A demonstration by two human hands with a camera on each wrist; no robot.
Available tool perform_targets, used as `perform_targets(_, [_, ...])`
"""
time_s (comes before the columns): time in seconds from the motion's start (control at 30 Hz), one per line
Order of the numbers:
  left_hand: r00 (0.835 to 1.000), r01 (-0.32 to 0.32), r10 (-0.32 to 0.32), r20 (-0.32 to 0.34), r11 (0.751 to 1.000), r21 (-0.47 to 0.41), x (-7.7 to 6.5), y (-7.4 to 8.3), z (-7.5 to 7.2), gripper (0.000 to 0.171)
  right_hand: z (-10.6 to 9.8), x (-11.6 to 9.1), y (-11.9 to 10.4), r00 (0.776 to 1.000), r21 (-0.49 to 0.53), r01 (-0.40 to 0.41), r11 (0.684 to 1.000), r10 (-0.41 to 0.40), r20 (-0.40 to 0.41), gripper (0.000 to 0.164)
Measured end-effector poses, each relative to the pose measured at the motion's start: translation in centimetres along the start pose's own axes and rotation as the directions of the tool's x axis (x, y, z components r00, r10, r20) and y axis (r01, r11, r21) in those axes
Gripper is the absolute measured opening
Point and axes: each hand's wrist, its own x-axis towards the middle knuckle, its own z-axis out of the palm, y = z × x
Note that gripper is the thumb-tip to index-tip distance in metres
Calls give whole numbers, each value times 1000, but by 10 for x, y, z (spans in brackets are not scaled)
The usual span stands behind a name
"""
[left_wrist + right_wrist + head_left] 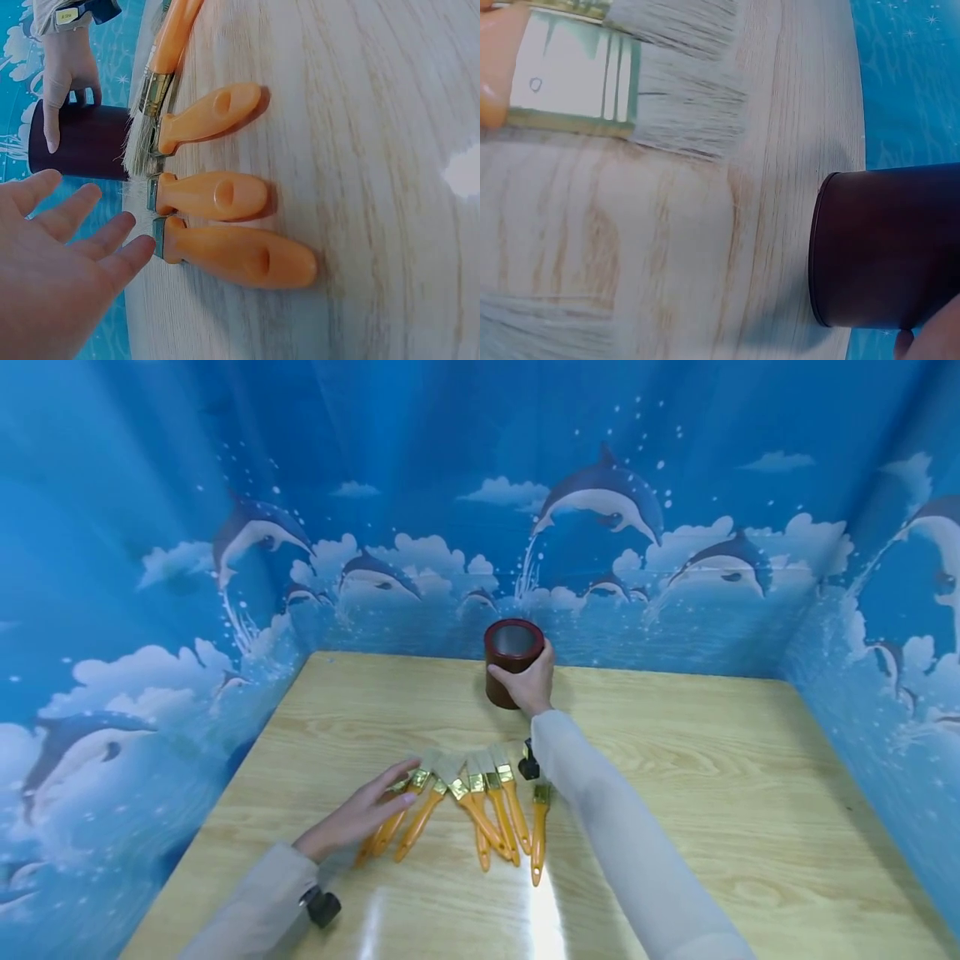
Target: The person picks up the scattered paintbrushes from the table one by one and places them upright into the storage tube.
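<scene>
A dark red-brown cylindrical pot (502,672) stands upright near the table's back edge. My right hand (531,681) grips it from the right, thumb across its front and fingers around the far side. In front lie several paintbrushes (491,810) with orange handles, metal ferrules and pale bristles, fanned out with bristles toward the back. My left hand (367,814) hovers by the leftmost brushes, its fingers spread in the left wrist view and holding nothing. The right wrist view shows a brush ferrule (574,75) close up and the lower part of the pot.
The wood-grain table (720,810) is bordered at the back and sides by a blue curtain (420,460) printed with dolphins. One brush (539,835) lies apart at the right of the group, beside my right forearm.
</scene>
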Motion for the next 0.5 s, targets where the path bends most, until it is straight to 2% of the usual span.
perform_targets(0.23, [1000,-24,24,-8,1000,2,-1,1,3,58,-14,-3,8,1000,-9,16,1000,-16,-5,106])
perform_targets(0.5, [999,23,-24,-44,1000,-21,-2,2,1,57,-43,-13,16,998,28,36,999,-37,52,109])
